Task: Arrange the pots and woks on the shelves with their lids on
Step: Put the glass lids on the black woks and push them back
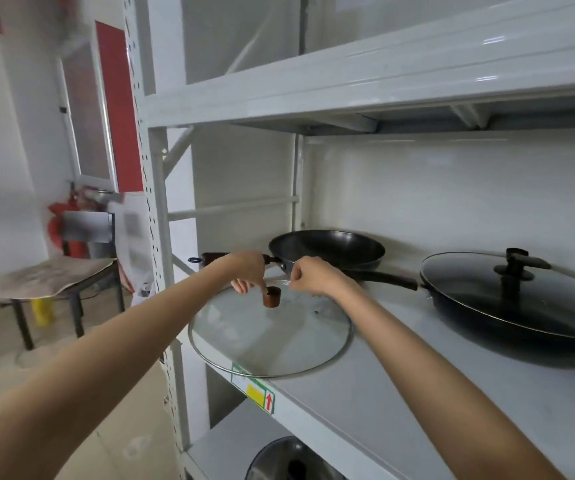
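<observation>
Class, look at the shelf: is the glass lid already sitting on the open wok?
No, the glass lid lies flat on the shelf in front of the uncovered wok.

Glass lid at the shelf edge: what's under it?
Through the glass lid only bare white shelf shows; no pot beneath. Its front rim overhangs the edge. The left hand hides little beyond the brown knob.

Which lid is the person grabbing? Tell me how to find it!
Look at the white metal shelf holding two black pans. At its front left corner lies a round glass lid, in front of the uncovered black wok. It is see-through, with a small brown knob pinched by the left hand.
</observation>
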Motion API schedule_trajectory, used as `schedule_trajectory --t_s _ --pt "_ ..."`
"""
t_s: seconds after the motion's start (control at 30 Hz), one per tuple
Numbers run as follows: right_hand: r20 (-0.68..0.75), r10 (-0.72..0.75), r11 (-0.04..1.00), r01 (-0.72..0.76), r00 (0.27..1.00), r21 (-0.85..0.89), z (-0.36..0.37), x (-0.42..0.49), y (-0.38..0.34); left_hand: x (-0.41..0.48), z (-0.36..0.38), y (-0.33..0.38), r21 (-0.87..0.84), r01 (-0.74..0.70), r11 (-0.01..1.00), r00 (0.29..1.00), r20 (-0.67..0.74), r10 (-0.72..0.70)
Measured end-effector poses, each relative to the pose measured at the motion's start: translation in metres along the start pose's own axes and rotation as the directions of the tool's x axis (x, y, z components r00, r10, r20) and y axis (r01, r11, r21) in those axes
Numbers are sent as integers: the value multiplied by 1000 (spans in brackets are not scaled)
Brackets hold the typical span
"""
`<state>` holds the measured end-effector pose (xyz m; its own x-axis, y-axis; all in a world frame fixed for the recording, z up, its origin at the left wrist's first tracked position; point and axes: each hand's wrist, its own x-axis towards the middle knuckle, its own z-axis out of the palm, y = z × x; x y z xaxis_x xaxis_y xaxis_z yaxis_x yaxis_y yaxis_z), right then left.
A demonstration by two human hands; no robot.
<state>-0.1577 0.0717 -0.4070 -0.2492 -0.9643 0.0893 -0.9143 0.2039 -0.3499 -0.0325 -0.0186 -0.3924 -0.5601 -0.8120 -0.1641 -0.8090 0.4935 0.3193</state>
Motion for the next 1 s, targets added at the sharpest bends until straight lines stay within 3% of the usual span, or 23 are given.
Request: schedule_trajectory --t_s 0.13,0.27,0.37,0.6,1.0 --pt "109 36 998 -30 993 -59 27 31 -7 33 15 -16 0 -17 1000 999 37 17" --pt "190 -50 998 56 980 -26 43 45 -6 55 36 -20 54 -141 989 989 45 139" --pt "165 -110 994 108 980 21 49 50 -1 55 41 -24 137 -207 969 977 -12 211" --pt "87 -140 970 119 986 211 59 43 15 55 42 -37 134 -312 941 949 -9 316" --pt "112 -252 931 209 961 300 39 5 11 -9 21 -23 107 -348 932 937 61 343"
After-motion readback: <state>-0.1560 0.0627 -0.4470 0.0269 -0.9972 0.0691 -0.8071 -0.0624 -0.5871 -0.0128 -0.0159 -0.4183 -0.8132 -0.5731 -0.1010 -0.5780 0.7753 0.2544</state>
